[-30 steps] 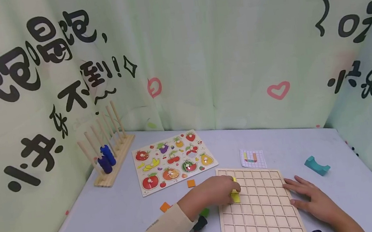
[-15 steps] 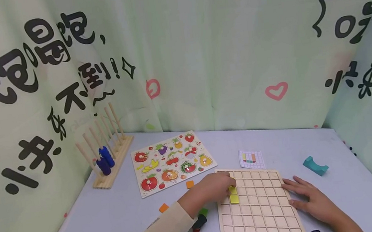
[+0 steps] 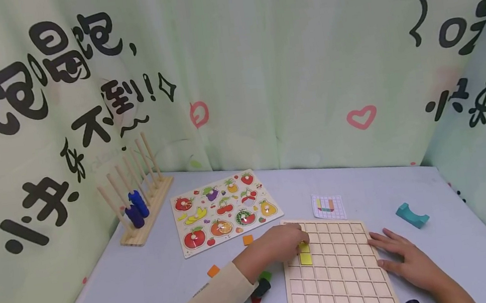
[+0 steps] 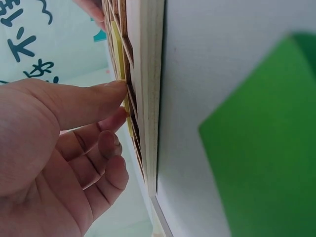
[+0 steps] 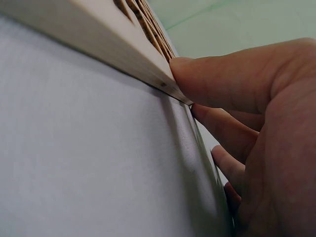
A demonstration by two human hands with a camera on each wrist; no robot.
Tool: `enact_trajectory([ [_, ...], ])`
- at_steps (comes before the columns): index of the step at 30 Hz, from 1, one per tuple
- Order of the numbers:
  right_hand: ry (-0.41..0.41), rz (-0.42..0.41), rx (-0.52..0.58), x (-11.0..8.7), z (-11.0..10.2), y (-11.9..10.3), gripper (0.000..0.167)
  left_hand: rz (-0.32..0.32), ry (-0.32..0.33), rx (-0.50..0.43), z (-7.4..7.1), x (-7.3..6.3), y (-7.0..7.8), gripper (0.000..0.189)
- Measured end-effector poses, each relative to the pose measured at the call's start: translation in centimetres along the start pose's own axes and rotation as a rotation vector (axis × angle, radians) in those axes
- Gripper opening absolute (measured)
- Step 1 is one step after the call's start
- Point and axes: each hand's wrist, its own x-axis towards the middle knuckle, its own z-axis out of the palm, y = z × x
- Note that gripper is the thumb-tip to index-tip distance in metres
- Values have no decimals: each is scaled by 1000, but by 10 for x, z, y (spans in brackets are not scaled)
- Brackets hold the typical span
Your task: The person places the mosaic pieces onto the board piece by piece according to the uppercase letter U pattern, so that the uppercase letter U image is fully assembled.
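Note:
My left hand (image 3: 287, 243) is over the far left part of a wooden grid board (image 3: 347, 280). Its thumb and index finger pinch a yellow tile (image 4: 127, 104) at the board's surface; the fingers partly cover it. Nearer me, another yellow tile (image 3: 306, 259) lies in a grid square. My right hand (image 3: 409, 261) rests at the board's right edge with fingers spread and fairly straight. In the right wrist view, the thumb touches the board's side (image 5: 143, 69).
Beyond the board lies a pattern card (image 3: 328, 207). A fruit puzzle (image 3: 227, 211) and a pegged wooden rack (image 3: 148, 213) stand left. Orange tiles (image 3: 213, 271), a green tile (image 4: 266, 148) and a dark piece (image 3: 262, 287) lie near my left arm; a teal arch (image 3: 412, 215) lies right.
My left hand has lowered the yellow tile onto the board, just beyond the other yellow one. The right hand keeps its place at the edge. The head view has shifted slightly.

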Motion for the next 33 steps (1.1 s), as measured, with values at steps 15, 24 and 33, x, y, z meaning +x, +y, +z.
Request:
enact_trajectory([
  [15, -8, 3, -6, 3, 1, 4, 56, 10, -1, 34, -2, -8, -9, 26],
  [24, -28, 35, -13, 2, 2, 2, 59, -11, 32, -1, -17, -41, -21, 31],
  [33, -30, 31, -19, 4, 2, 2, 59, -103, 17, -23, -22, -71, -40, 33],
])
